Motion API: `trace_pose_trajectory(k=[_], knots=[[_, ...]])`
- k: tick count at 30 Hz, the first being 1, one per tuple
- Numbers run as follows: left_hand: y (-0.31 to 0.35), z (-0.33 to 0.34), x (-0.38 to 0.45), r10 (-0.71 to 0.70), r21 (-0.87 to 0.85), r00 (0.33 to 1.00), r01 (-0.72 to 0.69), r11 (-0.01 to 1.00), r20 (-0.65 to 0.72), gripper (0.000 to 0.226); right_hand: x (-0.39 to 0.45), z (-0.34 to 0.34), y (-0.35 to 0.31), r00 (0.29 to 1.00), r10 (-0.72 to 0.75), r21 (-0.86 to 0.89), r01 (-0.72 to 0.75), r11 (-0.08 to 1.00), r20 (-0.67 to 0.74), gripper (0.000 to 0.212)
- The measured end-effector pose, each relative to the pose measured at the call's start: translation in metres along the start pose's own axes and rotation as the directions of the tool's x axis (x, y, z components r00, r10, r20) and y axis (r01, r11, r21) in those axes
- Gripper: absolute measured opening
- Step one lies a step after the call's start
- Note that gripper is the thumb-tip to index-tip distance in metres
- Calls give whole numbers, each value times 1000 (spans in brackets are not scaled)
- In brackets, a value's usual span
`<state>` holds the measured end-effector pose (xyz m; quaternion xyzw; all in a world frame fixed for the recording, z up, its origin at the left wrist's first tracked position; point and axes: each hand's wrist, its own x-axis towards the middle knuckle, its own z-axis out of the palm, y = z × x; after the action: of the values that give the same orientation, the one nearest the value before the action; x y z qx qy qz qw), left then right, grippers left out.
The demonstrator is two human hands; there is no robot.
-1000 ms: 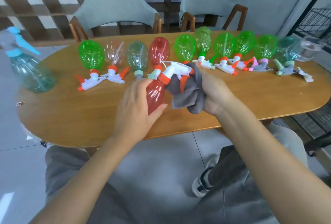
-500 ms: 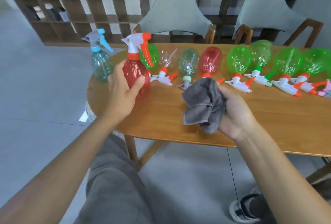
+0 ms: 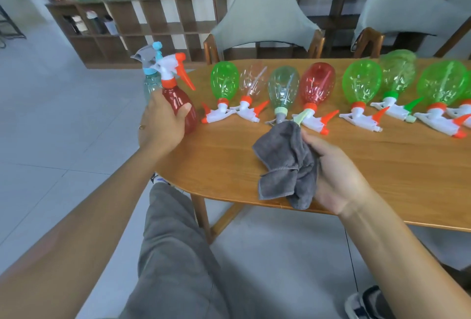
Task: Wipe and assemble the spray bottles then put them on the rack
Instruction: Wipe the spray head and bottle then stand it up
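Observation:
My left hand (image 3: pixel 163 125) grips an upright red spray bottle (image 3: pixel 178 99) with a white and orange trigger head, at the left end of the wooden table (image 3: pixel 382 173). Right behind it stands a pale blue spray bottle (image 3: pixel 149 71) with a grey and blue head. My right hand (image 3: pixel 331 173) holds a crumpled grey cloth (image 3: pixel 285 165) above the table's near edge. A row of several bottles lies on the table with spray heads beside their necks: a green one (image 3: pixel 224 80), a clear one (image 3: pixel 252 79), a pale green one (image 3: pixel 284 88), a red one (image 3: pixel 317 83) and more green ones (image 3: pixel 362 81).
Two grey padded chairs (image 3: pixel 265 18) stand behind the table. A brown cubby shelf (image 3: pixel 158 28) with red plant pots on top lines the back wall. Grey tiled floor lies to the left. My knees and a shoe are under the table's near edge.
My left hand carried the red bottle from the middle of the table to its left end and stood it upright beside the blue bottle. The cloth came off the bottle and stays in my right hand.

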<state>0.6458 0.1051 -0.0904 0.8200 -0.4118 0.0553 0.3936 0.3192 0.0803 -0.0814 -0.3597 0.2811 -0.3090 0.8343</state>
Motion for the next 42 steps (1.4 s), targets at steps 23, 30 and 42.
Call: trace_pose_trajectory(k=[23, 30, 42], knots=[[15, 10, -67, 195, 222, 955, -145, 964, -224, 34, 13, 10, -4, 999, 12, 23, -11, 1000, -34, 51], [26, 47, -30, 443, 231, 879, -474, 850, 176, 34, 13, 7, -4, 1000, 10, -15, -10, 1000, -16, 52], [34, 50, -22, 361, 250, 903, -415, 875, 235, 36, 10, 0, -4, 1000, -9, 5, 9, 1000, -30, 52]])
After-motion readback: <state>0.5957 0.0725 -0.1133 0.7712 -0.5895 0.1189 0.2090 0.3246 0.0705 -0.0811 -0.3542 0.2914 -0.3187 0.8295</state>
